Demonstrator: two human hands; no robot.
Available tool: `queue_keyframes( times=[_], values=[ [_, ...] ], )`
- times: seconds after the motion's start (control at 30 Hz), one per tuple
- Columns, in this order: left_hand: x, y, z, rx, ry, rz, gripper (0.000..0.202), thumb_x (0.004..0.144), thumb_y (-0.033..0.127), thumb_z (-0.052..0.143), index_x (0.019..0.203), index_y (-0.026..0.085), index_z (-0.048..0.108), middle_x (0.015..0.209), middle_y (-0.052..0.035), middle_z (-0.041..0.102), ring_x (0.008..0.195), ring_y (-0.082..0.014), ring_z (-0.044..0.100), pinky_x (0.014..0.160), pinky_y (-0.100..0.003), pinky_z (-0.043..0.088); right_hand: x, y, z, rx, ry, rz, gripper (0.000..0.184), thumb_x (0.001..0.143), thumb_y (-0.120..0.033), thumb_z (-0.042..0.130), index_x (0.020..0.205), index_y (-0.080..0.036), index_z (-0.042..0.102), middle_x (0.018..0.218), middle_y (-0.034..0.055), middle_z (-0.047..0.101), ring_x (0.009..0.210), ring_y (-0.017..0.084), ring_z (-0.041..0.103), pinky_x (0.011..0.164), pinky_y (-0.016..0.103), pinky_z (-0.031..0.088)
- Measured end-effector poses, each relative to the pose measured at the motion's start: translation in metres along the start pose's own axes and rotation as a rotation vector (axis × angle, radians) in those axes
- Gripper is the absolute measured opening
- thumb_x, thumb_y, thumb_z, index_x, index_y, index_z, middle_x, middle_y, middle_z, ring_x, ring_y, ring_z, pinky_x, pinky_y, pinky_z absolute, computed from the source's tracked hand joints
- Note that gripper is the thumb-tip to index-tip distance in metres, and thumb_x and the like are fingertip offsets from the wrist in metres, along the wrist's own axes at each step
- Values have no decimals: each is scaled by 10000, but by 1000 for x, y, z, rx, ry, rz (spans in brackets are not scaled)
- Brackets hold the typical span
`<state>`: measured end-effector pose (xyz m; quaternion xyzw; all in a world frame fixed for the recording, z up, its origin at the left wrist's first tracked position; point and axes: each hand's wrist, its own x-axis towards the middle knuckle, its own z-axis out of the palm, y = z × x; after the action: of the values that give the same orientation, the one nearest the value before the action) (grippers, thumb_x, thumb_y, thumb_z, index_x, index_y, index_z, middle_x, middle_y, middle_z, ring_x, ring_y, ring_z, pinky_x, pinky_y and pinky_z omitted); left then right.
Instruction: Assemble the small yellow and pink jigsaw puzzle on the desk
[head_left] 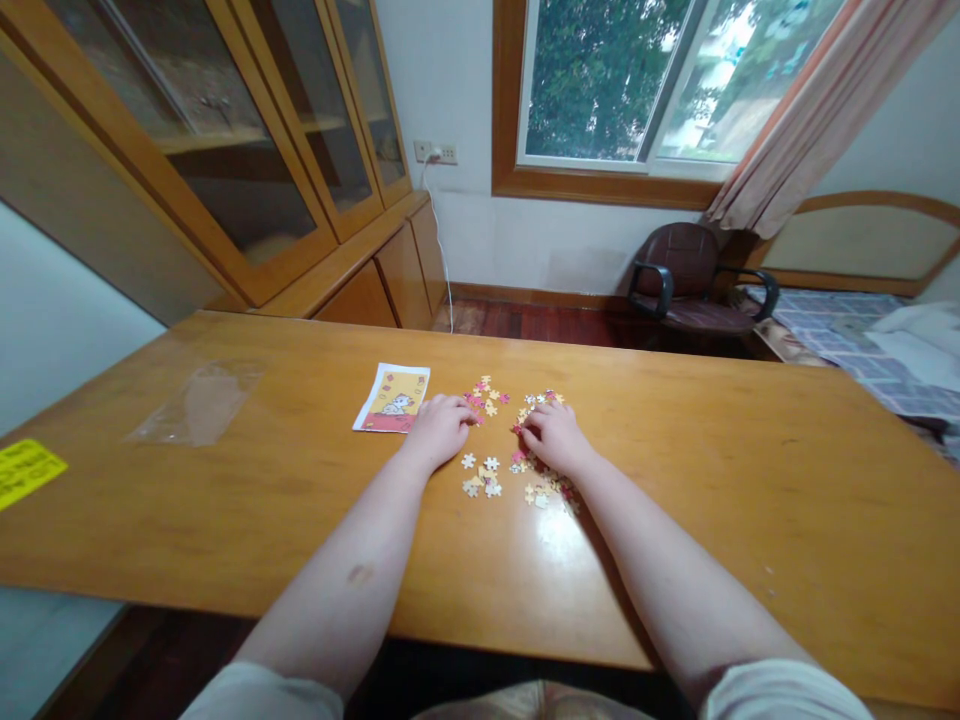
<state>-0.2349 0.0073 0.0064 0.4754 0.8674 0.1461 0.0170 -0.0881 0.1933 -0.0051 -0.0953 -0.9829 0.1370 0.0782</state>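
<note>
My left hand (439, 430) lies low on the table beside a picture card (389, 402), overlapping its right edge. Its loosely bent fingers reach toward a group of pink and yellow jigsaw pieces (491, 408), the fingertips at a pink one. Over another heap of jigsaw pieces (541, 492) rests my right hand (553, 436), fingers bent downward and slightly apart, touching or just above them. It hides part of that heap. Between my forearms sits a smaller group of pale jigsaw pieces (491, 465). The card shows a white animal on yellow and pink. No piece is visibly lifted.
A clear plastic bag (201, 402) lies flat on the left of the wooden table (750, 470). A yellow label (28, 472) is at the far left edge. Beyond the table stand a glass-door cabinet (330, 225) and a brown armchair (682, 275).
</note>
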Motion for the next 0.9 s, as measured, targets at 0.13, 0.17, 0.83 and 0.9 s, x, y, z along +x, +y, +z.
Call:
queue_keyframes(
  times=[0.13, 0.17, 0.83, 0.9],
  values=[
    [-5, -4, -13, -53, -122, 113, 206, 809, 232, 549, 914, 282, 719, 993, -8, 678, 968, -215, 567, 888, -356, 408, 1, 1, -2, -31, 16, 102, 236, 895, -359, 534, 794, -203, 680, 898, 63, 648, 932, 216, 501, 798, 347, 306],
    [-6, -4, -16, -83, -201, 149, 165, 789, 261, 587, 891, 282, 715, 958, 3, 683, 939, -200, 581, 863, -328, 418, 1, 2, -2, -36, 25, 116, 235, 891, -359, 538, 784, -202, 678, 896, 63, 651, 932, 217, 504, 797, 346, 305],
    [6, 11, 13, -201, -131, 51, 163, 801, 317, 640, 926, 218, 678, 886, -19, 680, 818, -170, 608, 727, -268, 460, -5, -13, -6, 139, -35, -350, 215, 900, -247, 535, 1035, -241, 702, 903, 51, 647, 903, 197, 496, 830, 350, 330],
    [7, 11, 16, -179, -95, 73, 141, 836, 305, 601, 895, 211, 687, 930, -39, 669, 866, -178, 602, 771, -283, 463, -6, -19, -5, 154, -63, -389, 226, 893, -268, 560, 1067, -272, 703, 929, 44, 650, 902, 196, 491, 826, 350, 332]
  ],
)
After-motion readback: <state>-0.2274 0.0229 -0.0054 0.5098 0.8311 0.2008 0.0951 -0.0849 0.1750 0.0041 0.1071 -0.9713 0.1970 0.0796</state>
